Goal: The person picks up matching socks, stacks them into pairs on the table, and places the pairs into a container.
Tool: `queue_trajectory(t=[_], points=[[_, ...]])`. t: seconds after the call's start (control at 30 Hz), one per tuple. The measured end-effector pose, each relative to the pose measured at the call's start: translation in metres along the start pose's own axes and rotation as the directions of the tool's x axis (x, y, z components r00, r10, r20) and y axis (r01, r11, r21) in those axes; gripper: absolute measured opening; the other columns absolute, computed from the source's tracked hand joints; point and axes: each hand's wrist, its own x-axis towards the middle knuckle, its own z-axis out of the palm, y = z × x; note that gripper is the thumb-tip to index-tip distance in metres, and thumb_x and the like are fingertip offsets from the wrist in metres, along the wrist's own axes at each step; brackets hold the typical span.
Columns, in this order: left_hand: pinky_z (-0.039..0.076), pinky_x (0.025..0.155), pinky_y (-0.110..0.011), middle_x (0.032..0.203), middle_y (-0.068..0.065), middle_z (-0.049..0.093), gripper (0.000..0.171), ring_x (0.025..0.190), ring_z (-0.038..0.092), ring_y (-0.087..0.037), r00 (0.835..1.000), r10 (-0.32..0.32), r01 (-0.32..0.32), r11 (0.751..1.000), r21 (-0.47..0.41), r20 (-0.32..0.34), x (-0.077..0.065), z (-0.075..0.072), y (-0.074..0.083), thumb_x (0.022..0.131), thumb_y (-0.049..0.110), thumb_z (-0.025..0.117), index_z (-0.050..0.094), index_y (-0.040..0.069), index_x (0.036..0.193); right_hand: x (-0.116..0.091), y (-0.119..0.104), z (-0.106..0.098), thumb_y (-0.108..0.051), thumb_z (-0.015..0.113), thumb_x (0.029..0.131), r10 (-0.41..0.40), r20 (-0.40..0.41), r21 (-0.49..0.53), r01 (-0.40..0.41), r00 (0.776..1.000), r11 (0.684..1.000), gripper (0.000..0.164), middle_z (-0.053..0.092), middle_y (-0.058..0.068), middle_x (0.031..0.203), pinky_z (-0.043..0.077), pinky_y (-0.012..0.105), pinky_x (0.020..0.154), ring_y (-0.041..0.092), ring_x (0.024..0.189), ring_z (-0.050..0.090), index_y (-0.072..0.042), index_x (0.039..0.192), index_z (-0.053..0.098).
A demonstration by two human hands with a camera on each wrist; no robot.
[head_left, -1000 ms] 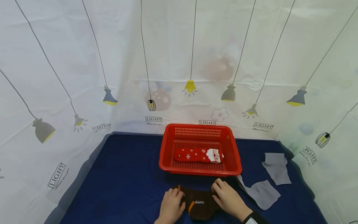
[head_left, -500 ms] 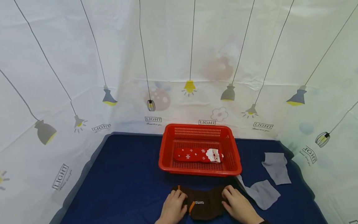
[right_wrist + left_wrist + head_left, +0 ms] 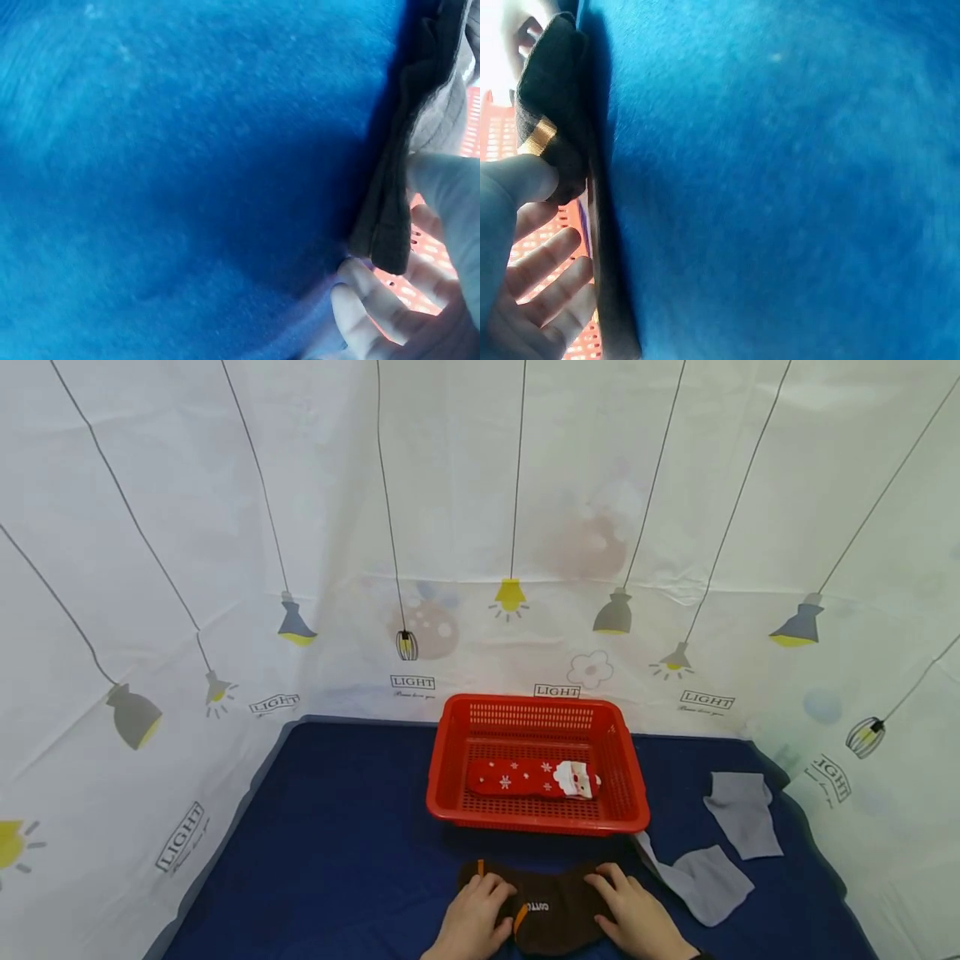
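Note:
Brown socks (image 3: pixel 558 914) with white lettering and orange marks lie on the dark blue cloth in front of the basket, one layer over another. My left hand (image 3: pixel 474 914) pinches their left part beside an orange stripe (image 3: pixel 541 136); in the left wrist view the thumb (image 3: pixel 536 178) presses the fabric while the lower fingers spread loosely. At the opposite end, my right hand (image 3: pixel 637 917) pinches the socks' edge. The right wrist view shows a layered dark sock edge (image 3: pixel 390 225) between thumb and index finger, with the other fingers bent below it.
A red plastic basket (image 3: pixel 536 824) stands behind the hands, holding a red sock (image 3: pixel 517 778) with snowflakes and a Santa face. To its right lie a grey sock (image 3: pixel 742 814) and another grey piece (image 3: pixel 712 885). Lamp-printed white sheeting (image 3: pixel 465 485) surrounds the blue cloth (image 3: pixel 337 827).
My right hand has shifted right along the socks, exposing more of their right part. My left hand has moved slightly right, and its fingers reach further over the fabric.

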Motion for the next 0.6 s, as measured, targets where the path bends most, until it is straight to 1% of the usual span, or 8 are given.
queue_trajectory(t=[0.13, 0.23, 0.33, 0.47, 0.6], points=[[0.044, 0.067, -0.026, 0.094, 0.006, 0.055, 0.026, 0.080, 0.050, -0.010, 0.999, 0.004, -0.005, 1.000, 0.016, 0.051, 0.002, 0.004, 0.002, 0.078, 0.026, 0.070, 0.062, 0.021, 0.103, 0.001, 0.000, 0.005, -0.027, 0.077, 0.070, 0.010, 0.006, -0.001, -0.010, 1.000, 1.000, 0.049, 0.048, 0.006, 0.107, 0.045, 0.030, 0.056, 0.016, 0.074, 0.052, -0.013, 0.112, 0.057], [0.044, 0.068, -0.026, 0.093, 0.006, 0.054, 0.027, 0.080, 0.050, -0.011, 0.998, 0.011, -0.013, 0.999, 0.045, 0.060, 0.003, 0.007, 0.004, 0.077, 0.028, 0.071, 0.062, 0.020, 0.102, 0.002, 0.000, 0.007, -0.025, 0.078, 0.069, 0.019, 0.004, 0.005, -0.019, 1.000, 1.000, 0.047, 0.048, 0.006, 0.105, 0.045, 0.030, 0.055, 0.016, 0.074, 0.052, -0.012, 0.109, 0.057], [0.043, 0.067, -0.026, 0.092, 0.005, 0.054, 0.027, 0.079, 0.049, -0.011, 0.999, 0.018, -0.022, 0.997, 0.075, 0.049, 0.004, 0.010, 0.004, 0.076, 0.029, 0.071, 0.062, 0.019, 0.100, 0.001, 0.000, 0.009, -0.022, 0.079, 0.068, 0.019, -0.022, -0.003, -0.019, 1.000, 1.000, 0.045, 0.047, 0.005, 0.104, 0.044, 0.029, 0.054, 0.015, 0.073, 0.051, -0.012, 0.106, 0.057], [0.042, 0.067, -0.025, 0.088, 0.005, 0.054, 0.026, 0.076, 0.048, -0.011, 0.999, 0.033, -0.035, 0.994, 0.099, 0.017, 0.005, 0.012, 0.004, 0.074, 0.029, 0.072, 0.064, 0.019, 0.097, 0.002, -0.001, 0.012, -0.019, 0.079, 0.067, 0.014, -0.064, -0.022, -0.016, 0.998, 1.000, 0.041, 0.045, 0.003, 0.099, 0.042, 0.028, 0.053, 0.015, 0.072, 0.049, -0.013, 0.101, 0.057], [0.041, 0.066, -0.024, 0.085, 0.006, 0.052, 0.024, 0.074, 0.046, -0.009, 0.999, 0.047, -0.047, 0.993, 0.106, -0.003, 0.007, 0.014, 0.005, 0.074, 0.028, 0.072, 0.064, 0.019, 0.095, 0.004, -0.002, 0.014, -0.017, 0.079, 0.067, 0.032, -0.062, -0.025, -0.034, 0.998, 0.999, 0.035, 0.043, 0.001, 0.094, 0.040, 0.028, 0.053, 0.014, 0.071, 0.047, -0.016, 0.093, 0.055]])
